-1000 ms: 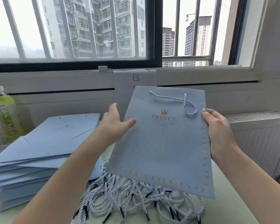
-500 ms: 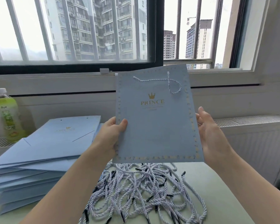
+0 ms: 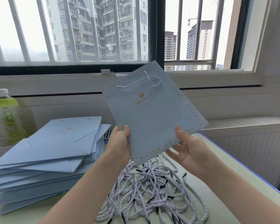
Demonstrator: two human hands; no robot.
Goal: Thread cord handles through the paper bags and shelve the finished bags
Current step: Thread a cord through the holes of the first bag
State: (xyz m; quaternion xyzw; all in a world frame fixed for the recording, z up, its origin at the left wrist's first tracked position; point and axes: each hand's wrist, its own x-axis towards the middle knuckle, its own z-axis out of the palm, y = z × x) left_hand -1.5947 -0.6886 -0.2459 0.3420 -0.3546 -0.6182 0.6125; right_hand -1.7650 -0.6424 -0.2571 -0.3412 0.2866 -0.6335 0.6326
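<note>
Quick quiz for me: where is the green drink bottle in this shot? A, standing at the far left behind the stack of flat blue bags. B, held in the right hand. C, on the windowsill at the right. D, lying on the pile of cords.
A: the green bottle stands upright at the far left, behind the stack of flat bags, away from both hands.

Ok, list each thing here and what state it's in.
Held bag: flat, tilted, cord handle fitted.
Left hand: pinches bag's lower edge.
Right hand: thumb on bag's front, fingers beneath.
Bag stack: folded, no handles.
Cords: loose, tangled.
Bottle: upright, capped.
</note>
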